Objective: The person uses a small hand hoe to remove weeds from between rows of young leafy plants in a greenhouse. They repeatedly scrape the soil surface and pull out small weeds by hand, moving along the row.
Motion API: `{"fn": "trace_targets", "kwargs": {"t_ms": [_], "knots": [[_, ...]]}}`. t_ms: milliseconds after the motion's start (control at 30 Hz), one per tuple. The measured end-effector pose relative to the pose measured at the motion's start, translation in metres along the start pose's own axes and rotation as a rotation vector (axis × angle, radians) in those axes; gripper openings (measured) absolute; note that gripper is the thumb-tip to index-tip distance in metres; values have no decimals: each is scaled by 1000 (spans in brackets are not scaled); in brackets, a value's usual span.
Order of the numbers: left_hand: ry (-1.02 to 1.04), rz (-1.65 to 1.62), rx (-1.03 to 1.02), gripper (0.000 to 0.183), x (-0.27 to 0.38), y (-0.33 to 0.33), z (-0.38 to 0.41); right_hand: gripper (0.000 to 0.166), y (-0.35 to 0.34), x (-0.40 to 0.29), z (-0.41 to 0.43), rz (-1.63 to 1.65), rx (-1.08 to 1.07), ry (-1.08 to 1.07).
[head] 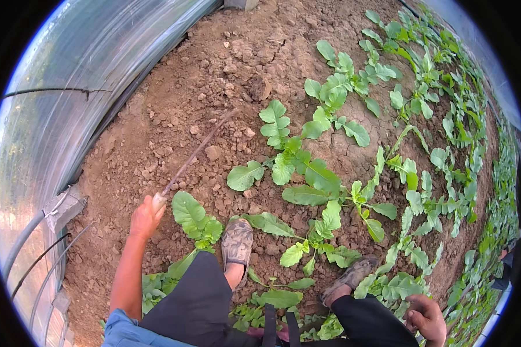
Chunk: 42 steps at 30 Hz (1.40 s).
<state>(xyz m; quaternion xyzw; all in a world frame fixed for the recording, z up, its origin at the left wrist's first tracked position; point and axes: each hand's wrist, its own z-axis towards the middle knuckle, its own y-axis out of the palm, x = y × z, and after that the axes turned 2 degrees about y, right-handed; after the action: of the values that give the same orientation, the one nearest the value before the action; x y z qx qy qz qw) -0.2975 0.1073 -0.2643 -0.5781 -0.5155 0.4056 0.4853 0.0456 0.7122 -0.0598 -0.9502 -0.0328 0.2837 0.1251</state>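
My left hand [145, 217] grips the pale handle end of a long, thin brown rod [202, 145]. The rod slants up and to the right over loose, clumpy soil [217, 65], its far tip at or just above the ground. Beside that hand grows a young leafy plant [193, 217] with broad green leaves. My right hand [427, 320] is by my right knee, fingers loosely curled; nothing shows in it, though its palm is hidden. Between my feet and ahead stand more lobed-leaf plants [314, 243], resembling radish or mustard greens.
Clear plastic greenhouse sheeting [65, 82] curves along the left, with a concrete block [63, 210] and bent hoops [24, 245] at its foot. My patterned shoes [238, 240] stand among the plants. Dense greens [456, 143] fill the right. Part of another person [506, 264] shows at the far right edge.
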Motion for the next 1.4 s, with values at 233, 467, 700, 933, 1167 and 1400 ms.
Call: {"fn": "trace_targets", "kwargs": {"t_ms": [233, 467, 700, 933, 1167, 1400], "knots": [[35, -7, 231, 38, 32, -30, 25, 39, 0, -11, -1, -93, -14, 94], [238, -256, 242, 33, 227, -82, 190, 41, 15, -56, 5, -173, -64, 59], [198, -110, 54, 31, 189, -56, 235, 33, 19, -55, 13, -225, -71, -141], [-90, -65, 165, 35, 72, -45, 151, 34, 7, -32, 3, -157, -53, -19], [-39, -319, 234, 37, 135, -42, 156, 32, 5, -26, 7, -140, -36, -48], [323, 13, 57, 33, 203, -37, 177, 32, 12, -39, 9, -70, -52, -21]]}}
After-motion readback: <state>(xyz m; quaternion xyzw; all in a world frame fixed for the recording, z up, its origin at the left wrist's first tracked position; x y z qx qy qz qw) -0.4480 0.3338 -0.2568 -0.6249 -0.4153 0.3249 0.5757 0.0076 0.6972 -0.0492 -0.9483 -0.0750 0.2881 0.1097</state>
